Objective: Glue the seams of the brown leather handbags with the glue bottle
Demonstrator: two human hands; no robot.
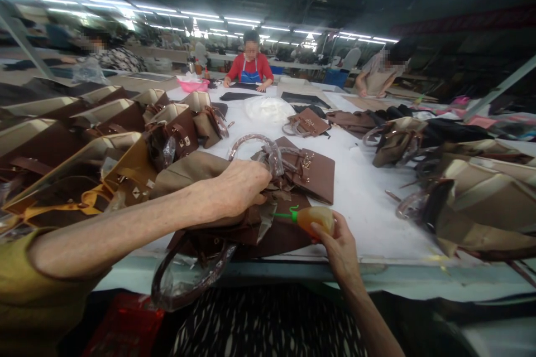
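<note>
My left hand (240,187) presses down, fingers curled, on a dark brown handbag (251,228) lying at the near edge of the white table (368,201). The bag's handles are wrapped in clear plastic. My right hand (339,248) grips a small amber squeeze bottle (316,217) with a green nozzle, and the nozzle points left at the bag just under my left hand. A second brown handbag (314,173) with a gold clasp lies flat just beyond.
Rows of tan and brown handbags (104,139) stand along the left. More beige and dark bags (473,195) pile up on the right. Three people work at the far end of the table, one in a red top (250,67). A pink bowl (192,85) sits there.
</note>
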